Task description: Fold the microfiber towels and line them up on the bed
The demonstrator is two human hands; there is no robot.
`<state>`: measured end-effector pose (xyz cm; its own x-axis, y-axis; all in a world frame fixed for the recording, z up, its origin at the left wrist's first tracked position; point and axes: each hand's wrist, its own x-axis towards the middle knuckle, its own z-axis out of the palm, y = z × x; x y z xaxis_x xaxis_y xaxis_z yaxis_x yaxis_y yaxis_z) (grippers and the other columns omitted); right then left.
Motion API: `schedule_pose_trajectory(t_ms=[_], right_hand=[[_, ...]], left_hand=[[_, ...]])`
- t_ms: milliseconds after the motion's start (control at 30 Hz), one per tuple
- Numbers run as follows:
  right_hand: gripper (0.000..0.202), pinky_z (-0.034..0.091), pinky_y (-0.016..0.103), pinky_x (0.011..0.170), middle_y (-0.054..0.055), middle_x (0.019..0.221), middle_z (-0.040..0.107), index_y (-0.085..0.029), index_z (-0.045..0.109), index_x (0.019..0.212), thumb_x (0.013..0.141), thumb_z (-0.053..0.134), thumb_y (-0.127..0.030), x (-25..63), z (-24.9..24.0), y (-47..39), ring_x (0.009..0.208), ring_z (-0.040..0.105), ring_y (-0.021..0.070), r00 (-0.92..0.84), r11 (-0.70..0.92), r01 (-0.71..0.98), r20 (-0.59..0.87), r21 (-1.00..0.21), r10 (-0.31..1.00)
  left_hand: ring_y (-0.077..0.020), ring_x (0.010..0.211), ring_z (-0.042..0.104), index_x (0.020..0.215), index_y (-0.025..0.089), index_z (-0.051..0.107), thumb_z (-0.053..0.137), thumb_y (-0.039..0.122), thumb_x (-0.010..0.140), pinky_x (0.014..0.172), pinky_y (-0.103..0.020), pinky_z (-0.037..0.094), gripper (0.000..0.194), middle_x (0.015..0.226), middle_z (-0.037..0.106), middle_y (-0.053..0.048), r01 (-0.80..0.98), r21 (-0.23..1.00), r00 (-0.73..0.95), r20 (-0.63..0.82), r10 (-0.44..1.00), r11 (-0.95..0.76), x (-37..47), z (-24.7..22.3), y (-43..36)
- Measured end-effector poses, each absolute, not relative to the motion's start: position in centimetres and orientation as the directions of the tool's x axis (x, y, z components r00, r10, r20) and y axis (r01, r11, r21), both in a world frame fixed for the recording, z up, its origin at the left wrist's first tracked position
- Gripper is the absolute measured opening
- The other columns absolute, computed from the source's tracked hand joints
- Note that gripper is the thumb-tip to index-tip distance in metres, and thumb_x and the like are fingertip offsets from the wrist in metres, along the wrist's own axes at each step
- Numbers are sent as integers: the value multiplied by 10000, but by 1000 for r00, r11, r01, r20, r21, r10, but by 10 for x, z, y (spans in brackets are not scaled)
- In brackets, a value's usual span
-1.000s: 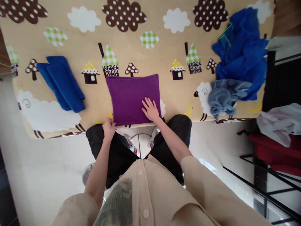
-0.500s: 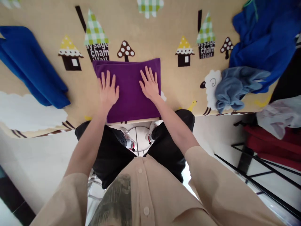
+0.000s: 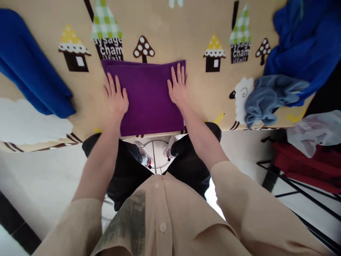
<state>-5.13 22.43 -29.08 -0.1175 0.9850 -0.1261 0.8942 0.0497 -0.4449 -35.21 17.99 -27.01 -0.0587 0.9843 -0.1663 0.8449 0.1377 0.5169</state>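
My left hand [image 3: 116, 100] lies flat and open on the purple cloth's [image 3: 148, 97] left edge. My right hand [image 3: 178, 90] lies flat and open on its right edge.

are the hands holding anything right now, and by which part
Nothing is gripped. The left hand and right hand lie flat, fingers spread, on the left and right edges of the folded purple cloth.

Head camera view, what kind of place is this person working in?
Probably a room at home set up for folding laundry. A table under a cartoon-print cloth holds a folded purple towel with both hands flat on it, a folded blue cloth, and a loose heap of blue clothes.
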Motion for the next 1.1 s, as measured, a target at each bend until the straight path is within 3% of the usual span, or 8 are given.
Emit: schedule_pose_trajectory(t_ms=[100, 300, 400, 500, 700, 900, 1000, 1100], right_hand=[[595, 44, 598, 1286, 107, 1733, 138, -177, 257, 1638, 1090, 214, -406, -49, -274, 150, 1616, 23, 255, -25, -47, 900, -158, -434, 987], [570, 177, 591, 1277, 189, 1666, 301, -143, 406, 1559, 1032, 310, -342, -42, -252, 7, 1586, 186, 299, 241, -349, 829, -285, -437, 928], [508, 281, 574, 1237, 235, 1558, 425, -128, 533, 1434, 1016, 359, -359, -46, -254, -18, 1493, 348, 338, 365, -412, 753, -195, -513, 911], [342, 371, 523, 1177, 239, 1366, 555, -124, 659, 1175, 947, 504, -326, -47, -261, -20, 1326, 504, 343, 453, -443, 640, -157, -628, 877], [69, 520, 435, 980, 134, 952, 670, -190, 591, 822, 812, 630, -246, -29, -275, -7, 954, 671, 271, 568, -553, 326, -309, -767, 763], [130, 557, 312, 589, -12, 647, 607, -209, 564, 916, 806, 605, -264, -23, -280, 2, 598, 663, 206, 553, -553, 197, -374, -810, 744], [194, 545, 294, 562, -32, 598, 601, -200, 605, 980, 804, 587, -279, -23, -276, 1, 568, 657, 198, 517, -500, 194, -345, -844, 783], [219, 569, 314, 633, 8, 653, 668, -186, 678, 930, 780, 570, -304, -23, -270, 1, 626, 675, 202, 473, -440, 224, -298, -870, 829]], left_hand=[[-254, 1613, -16, 1619, 91, 257, 366, 357, 1033, 1305, -538, -29, 652, 1731, 106, -146, 821, 504, -154, -259, 954, 269, -340, -256, 96], [-339, 1607, 37, 1588, 43, 301, 362, 333, 1010, 1299, -550, 67, 649, 1691, 163, -261, 771, 455, -376, -241, 895, 446, -327, -254, -24], [-364, 1561, 230, 1517, 27, 384, 426, 297, 989, 1282, -522, 201, 594, 1610, 284, -312, 685, 539, -465, -195, 864, 490, -325, -255, -31], [-340, 1436, 445, 1350, 53, 536, 513, 219, 928, 1232, -483, 328, 454, 1473, 433, -288, 570, 604, -548, -225, 806, 557, -330, -252, -23], [-317, 1124, 672, 1062, 118, 647, 571, 165, 866, 1086, -472, 480, 216, 1075, 677, -187, 519, 600, -568, -289, 770, 608, -351, -247, -11], [-283, 913, 727, 1220, 150, 591, 562, 190, 876, 980, -445, 536, 347, 821, 703, -84, 504, 585, -580, -316, 751, 635, -369, -243, -14], [-271, 979, 725, 1184, 168, 631, 521, 136, 864, 1027, -425, 511, 341, 880, 728, -94, 531, 613, -528, -300, 794, 585, -371, -239, -15], [-275, 1074, 706, 1006, 163, 710, 496, 88, 825, 1077, -413, 479, 291, 994, 746, -127, 556, 646, -456, -288, 842, 522, -372, -237, -15]])
